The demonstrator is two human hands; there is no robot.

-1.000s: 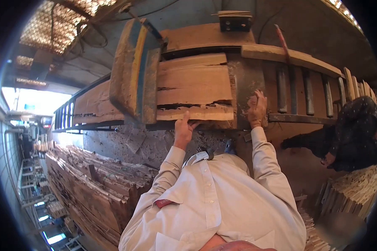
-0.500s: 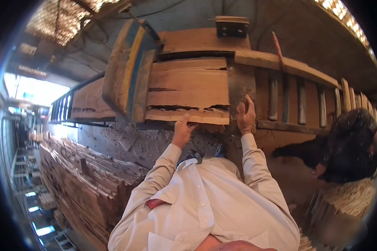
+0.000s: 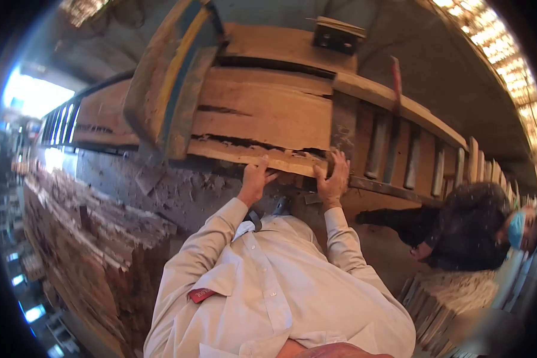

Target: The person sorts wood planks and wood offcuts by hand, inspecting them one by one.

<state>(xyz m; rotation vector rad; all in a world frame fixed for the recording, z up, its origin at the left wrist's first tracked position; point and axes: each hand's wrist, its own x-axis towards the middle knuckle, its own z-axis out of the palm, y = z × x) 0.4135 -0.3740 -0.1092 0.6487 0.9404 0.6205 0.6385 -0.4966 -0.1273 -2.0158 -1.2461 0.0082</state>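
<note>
A wide wooden board [image 3: 262, 113] with dark cracks and a rough near edge lies flat on the machine bed. Its left part passes beneath a blue and yellow machine housing [image 3: 176, 77]. My left hand [image 3: 255, 181] holds the board's near edge, thumb on top and the other fingers partly hidden below. At the near right corner, my right hand [image 3: 334, 179] is closed around the board, thumb by the near edge and fingers reaching along the cut end.
A roller conveyor [image 3: 406, 149] runs right, with a wooden rail [image 3: 400, 98] and a red bar [image 3: 396, 83] along it. A masked person in dark clothes [image 3: 465, 227] stands at right. Stacked rough planks [image 3: 83, 232] fill the left; more wood [image 3: 453, 298] lies lower right.
My right hand has moved left from beside the board's end onto its corner. The left hand stays on the near edge. The view has shifted, and the other person's head now shows.
</note>
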